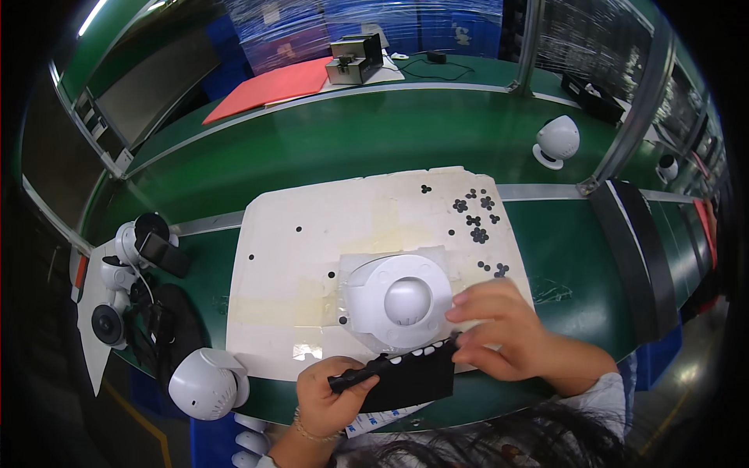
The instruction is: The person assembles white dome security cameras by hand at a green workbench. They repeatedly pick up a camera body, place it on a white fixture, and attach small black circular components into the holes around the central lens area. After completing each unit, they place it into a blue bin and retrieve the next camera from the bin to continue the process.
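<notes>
My left hand [331,396] grips a black sheet [413,382] by its left end, thumb on top. The sheet's upper edge is curled over, with a row of pale round spots along it. My right hand [503,331] is at the sheet's right end, its fingertips bent close together there; whatever they pinch is too small to make out. Just beyond the sheet lies a white plastic device [363,300] with a ring-shaped base facing up and a rounded dome in its middle. It rests on a clear, taped-down pad [347,265] on the pale board [273,288].
Small black round pads [478,234] cluster at the board's upper right; several more are scattered leftward. White camera-like devices stand at the lower left [204,384] and far right [558,139]. Cabled devices [144,242] crowd the left. A black padded block [636,257] lies right.
</notes>
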A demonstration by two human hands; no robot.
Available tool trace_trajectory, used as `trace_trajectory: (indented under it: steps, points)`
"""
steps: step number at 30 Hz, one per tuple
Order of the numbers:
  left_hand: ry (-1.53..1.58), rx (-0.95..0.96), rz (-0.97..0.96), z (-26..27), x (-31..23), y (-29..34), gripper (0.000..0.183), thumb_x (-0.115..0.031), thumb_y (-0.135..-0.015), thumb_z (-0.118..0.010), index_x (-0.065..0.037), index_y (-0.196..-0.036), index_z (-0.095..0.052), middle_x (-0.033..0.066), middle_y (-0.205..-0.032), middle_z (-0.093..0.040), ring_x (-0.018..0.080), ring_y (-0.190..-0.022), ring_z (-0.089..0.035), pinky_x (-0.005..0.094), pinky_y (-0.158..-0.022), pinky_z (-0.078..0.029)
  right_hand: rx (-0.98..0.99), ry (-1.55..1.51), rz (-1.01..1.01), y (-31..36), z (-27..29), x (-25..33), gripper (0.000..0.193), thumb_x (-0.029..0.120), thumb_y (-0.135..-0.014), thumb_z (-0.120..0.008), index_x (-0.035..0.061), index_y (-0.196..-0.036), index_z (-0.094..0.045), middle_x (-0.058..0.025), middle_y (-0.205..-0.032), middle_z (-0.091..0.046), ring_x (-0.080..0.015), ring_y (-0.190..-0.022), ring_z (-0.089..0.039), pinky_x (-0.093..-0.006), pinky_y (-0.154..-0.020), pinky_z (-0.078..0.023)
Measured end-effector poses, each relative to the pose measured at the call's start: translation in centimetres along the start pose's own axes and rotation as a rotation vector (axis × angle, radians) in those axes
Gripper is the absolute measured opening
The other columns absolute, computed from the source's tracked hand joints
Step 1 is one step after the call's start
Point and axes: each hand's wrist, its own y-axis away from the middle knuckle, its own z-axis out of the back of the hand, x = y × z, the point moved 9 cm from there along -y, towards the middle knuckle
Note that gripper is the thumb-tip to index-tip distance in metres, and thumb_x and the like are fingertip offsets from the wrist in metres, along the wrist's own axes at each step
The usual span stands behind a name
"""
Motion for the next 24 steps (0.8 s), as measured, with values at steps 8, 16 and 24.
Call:
trace_trajectory:
  steps: [8, 16, 24]
  points:
    - [-0.061, 0.019, -0.033, -0.1, -0.3, 0.0, 0.011, -0.001, -0.067, -0.068, 0.002, -0.069, -0.058, 0.0098, -0.064, -0.059, 0.015, -0.052, -0.054, 0.0235, -0.049, -0.041, 0.168, 0.058, -0.001, 0.3, -0.9, 0.1, 0.033, 0.0, -0.063, -0.065, 0.0113, -0.093, -0.055, -0.0017, -0.083, -0.057, -0.022, -0.084, -0.053, -0.0332, -0.072, -0.037]
    - [-0.138, 0.051, -0.174, -0.8, -1.6, 0.0, 0.014, -0.001, -0.066, -0.069, 0.0, -0.076, -0.059, 0.0116, -0.067, -0.06, 0.0196, -0.056, -0.058, 0.0268, -0.051, -0.045, -0.124, -0.196, 0.032, -0.4, -2.1, 1.1, 0.026, 0.002, -0.072, -0.061, 0.0093, -0.096, -0.055, -0.0096, -0.092, -0.056, -0.0257, -0.074, -0.057, -0.0327, -0.06, -0.041]
    - [-0.17, 0.134, -0.192, -1.2, -0.8, 0.4, 0.019, -0.004, -0.061, -0.067, -0.004, -0.08, -0.063, 0.0114, -0.075, -0.061, 0.0233, -0.064, -0.06, 0.0285, -0.058, -0.047, 0.154, -0.418, -0.132, 0.7, -3.2, 0.8, 0.022, 0.004, -0.076, -0.057, 0.0036, -0.098, -0.053, -0.0105, -0.088, -0.053, -0.0211, -0.069, -0.055, -0.0314, -0.058, -0.043]
